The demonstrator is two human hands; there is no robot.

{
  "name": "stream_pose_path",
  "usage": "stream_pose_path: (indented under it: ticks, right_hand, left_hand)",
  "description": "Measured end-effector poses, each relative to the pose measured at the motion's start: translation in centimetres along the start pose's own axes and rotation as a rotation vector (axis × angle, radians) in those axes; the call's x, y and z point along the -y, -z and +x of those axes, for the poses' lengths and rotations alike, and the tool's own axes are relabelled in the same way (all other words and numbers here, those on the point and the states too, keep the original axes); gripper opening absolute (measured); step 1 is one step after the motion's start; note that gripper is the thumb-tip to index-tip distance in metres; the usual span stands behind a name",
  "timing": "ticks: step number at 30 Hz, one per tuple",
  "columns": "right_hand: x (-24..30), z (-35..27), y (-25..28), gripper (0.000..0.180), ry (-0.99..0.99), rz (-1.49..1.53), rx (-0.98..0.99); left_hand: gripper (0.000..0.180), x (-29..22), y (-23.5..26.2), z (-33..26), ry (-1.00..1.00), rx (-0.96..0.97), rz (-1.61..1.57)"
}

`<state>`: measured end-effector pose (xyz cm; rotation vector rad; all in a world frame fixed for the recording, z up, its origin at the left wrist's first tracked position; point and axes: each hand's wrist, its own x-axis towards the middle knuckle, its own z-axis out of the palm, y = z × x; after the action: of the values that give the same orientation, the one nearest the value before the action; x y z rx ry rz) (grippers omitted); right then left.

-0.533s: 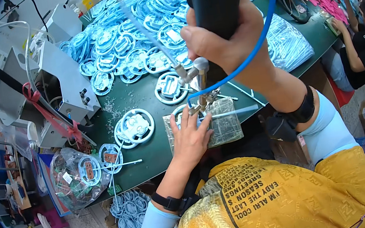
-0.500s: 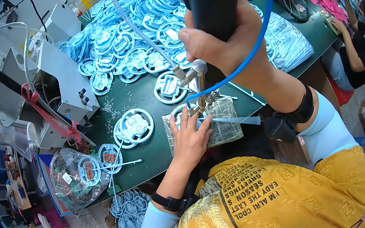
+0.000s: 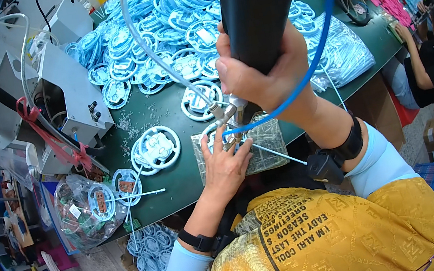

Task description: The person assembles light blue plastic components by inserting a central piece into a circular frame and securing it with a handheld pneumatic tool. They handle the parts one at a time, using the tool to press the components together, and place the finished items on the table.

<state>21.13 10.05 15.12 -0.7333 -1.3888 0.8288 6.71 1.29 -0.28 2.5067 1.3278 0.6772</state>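
head view: my right hand (image 3: 269, 75) is wrapped round the black powered screwdriver (image 3: 265, 18), while my left hand (image 3: 223, 166) lies palm down, fingers spread, seeming to press the pale blue steering-wheel piece (image 3: 207, 131) rather than pinch it. that wheel lies on the tape-wrapped block (image 3: 270, 149) at the near edge of the green worktop (image 3: 180, 190), mostly under my fingers; a thin pale rod (image 3: 282, 154) slants out to the right beside them. i judge the step in hand to be fastening: the driver's metal nose (image 3: 237, 108) is down close by my left fingertips, though i can't tell whether its bit touches the plastic. as i see it, the next move calls for lining the bit up squarely with its hole, pushing straight down, and bracing the wheel against twisting, with my fingertips clear of the nose.
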Motion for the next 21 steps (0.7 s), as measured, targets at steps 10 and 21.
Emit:
stream_pose_path:
  ticks: [10, 21]
  right_hand:
    - [0.6, 2.0, 2.3, 0.043, 0.194, -0.120, 0.046]
    - [-2.3, 5.7, 6.3, 0.043, 0.308, -0.453, -0.019]
  left_hand:
    - [0.050, 0.4, 0.5, -0.2, 0.004, 0.034, 0.048]
    - [0.073, 1.8, 5.1, 0.1, 0.301, 0.096, -0.046]
